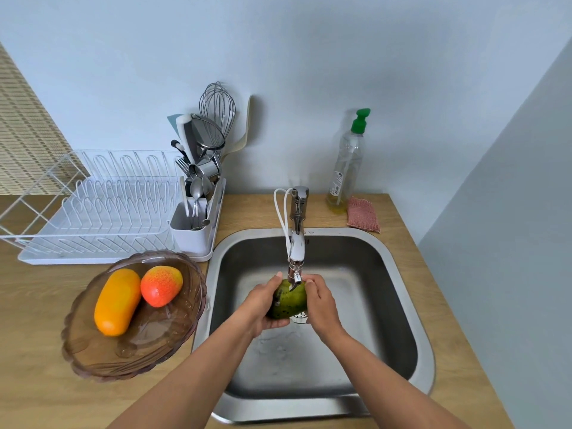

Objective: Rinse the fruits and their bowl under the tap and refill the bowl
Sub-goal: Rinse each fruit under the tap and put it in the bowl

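Note:
A green fruit [289,301] is held over the steel sink [399,292], right under the spout of the chrome tap [297,243]. My left hand [261,306] grips it from the left and below. My right hand [320,300] grips its right side, fingers curled over the top. Water wets the sink floor below. On the counter to the left stands a brown translucent bowl [102,360] with an orange fruit [117,301] and a red-yellow fruit [161,285] in it.
A white dish rack [93,212] with a cutlery holder [193,230] full of utensils stands behind the bowl. A dish-soap bottle [346,168] and a pink sponge [362,214] sit behind the sink at the right. A wall closes off the right side.

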Action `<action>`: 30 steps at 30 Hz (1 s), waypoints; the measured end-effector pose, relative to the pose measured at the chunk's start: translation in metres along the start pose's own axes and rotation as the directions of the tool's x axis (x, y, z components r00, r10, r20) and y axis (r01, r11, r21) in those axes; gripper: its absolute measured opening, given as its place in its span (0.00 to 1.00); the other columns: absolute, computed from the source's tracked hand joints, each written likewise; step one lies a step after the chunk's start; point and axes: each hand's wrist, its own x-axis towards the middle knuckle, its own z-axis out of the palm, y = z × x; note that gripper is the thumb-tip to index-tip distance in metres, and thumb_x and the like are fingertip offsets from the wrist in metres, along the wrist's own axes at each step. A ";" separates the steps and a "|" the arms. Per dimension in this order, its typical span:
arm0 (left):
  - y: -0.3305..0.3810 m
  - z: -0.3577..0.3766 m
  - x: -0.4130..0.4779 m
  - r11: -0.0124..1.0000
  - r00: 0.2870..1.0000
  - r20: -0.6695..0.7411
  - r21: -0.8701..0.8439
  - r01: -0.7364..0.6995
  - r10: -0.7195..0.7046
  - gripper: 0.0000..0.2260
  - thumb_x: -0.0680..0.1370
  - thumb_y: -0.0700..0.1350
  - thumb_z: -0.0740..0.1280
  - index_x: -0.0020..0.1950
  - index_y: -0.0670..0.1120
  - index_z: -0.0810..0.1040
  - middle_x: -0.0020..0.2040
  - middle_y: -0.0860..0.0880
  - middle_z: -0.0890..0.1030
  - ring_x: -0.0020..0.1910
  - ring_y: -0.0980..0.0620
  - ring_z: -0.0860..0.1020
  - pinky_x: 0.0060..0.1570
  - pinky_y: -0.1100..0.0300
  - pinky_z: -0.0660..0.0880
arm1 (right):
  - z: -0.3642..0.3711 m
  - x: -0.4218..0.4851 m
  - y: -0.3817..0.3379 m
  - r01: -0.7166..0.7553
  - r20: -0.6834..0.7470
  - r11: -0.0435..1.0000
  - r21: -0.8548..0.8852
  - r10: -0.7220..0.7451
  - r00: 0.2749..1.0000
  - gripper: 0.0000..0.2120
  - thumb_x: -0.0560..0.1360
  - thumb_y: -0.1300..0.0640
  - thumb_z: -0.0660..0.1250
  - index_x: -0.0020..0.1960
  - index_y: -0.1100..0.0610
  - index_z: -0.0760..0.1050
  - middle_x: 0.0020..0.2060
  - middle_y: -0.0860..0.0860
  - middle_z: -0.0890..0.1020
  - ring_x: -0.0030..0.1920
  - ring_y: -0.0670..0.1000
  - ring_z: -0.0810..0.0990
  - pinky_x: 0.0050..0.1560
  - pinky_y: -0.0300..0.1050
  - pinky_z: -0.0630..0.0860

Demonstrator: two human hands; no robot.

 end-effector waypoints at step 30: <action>-0.013 -0.010 0.007 0.981 0.979 -0.124 -0.090 -0.172 0.161 0.26 0.74 0.61 0.71 0.65 0.48 0.72 0.58 0.40 0.80 0.51 0.41 0.83 0.37 0.53 0.81 | 0.003 0.001 -0.015 -0.223 0.100 0.958 -0.180 0.243 0.965 0.18 0.81 0.43 0.51 0.59 0.53 0.72 0.46 0.54 0.80 0.36 0.54 0.83 0.28 0.43 0.75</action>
